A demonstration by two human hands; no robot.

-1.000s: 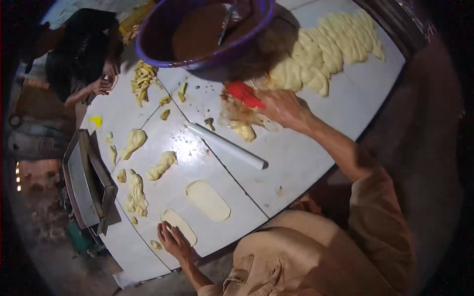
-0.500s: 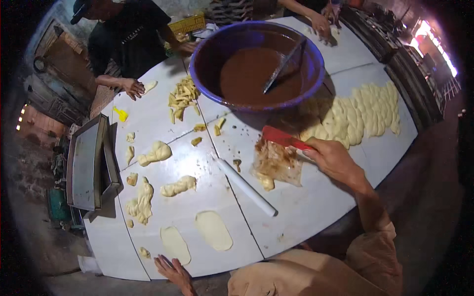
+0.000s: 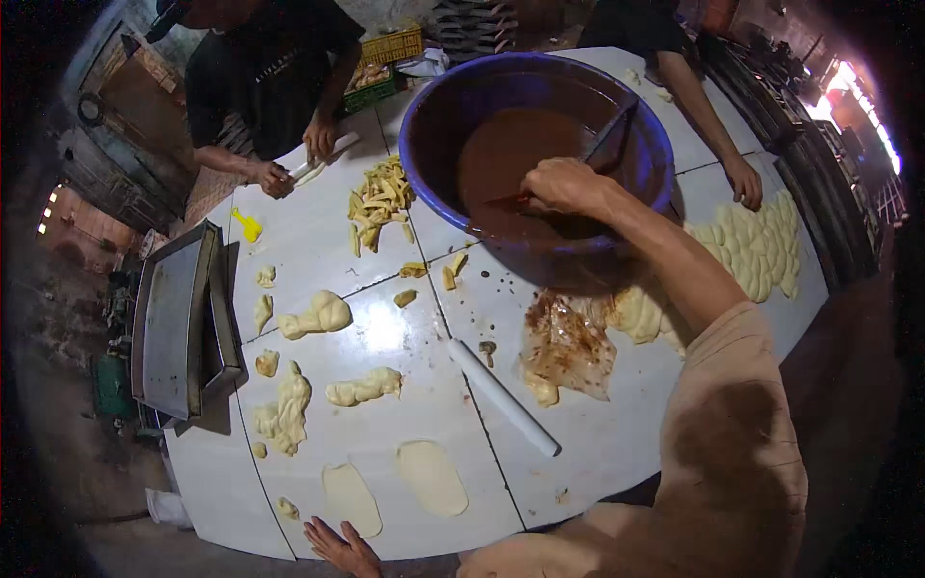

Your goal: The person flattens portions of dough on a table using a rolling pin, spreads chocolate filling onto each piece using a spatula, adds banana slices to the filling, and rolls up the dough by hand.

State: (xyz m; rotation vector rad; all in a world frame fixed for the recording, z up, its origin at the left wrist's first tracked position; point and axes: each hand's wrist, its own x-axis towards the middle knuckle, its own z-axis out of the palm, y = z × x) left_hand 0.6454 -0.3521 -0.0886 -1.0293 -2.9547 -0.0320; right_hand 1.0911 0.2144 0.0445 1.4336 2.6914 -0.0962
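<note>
My right hand (image 3: 562,186) reaches into the big blue-purple tub (image 3: 414,193), closed round the handle of a red spatula (image 3: 505,202). The spatula's blade is down at the brown mixture (image 3: 501,144), and its tip cannot be made out. A long dark flat tool (image 3: 611,130) leans inside the tub. At the table's near edge my left hand (image 3: 339,549) lies with fingers apart, beside two flattened dough ovals (image 3: 432,479). Below the tub lies a clear plastic sheet (image 3: 576,352) smeared with brown. A white rolling pin (image 3: 506,400) rests left of the sheet.
Dough lumps (image 3: 318,316) and cut yellow strips (image 3: 381,197) are spread over the left half. Shaped dough pieces (image 3: 752,246) crowd the right side. Metal trays (image 3: 173,323) stand at the left edge. Two co-workers' hands (image 3: 270,178) work across the table; a yellow scraper (image 3: 248,226) lies near one.
My right hand has carried the red spatula from above the plastic sheet up into the tub. The far-right co-worker's hand has come down to the shaped dough. My left hand stays near the ovals.
</note>
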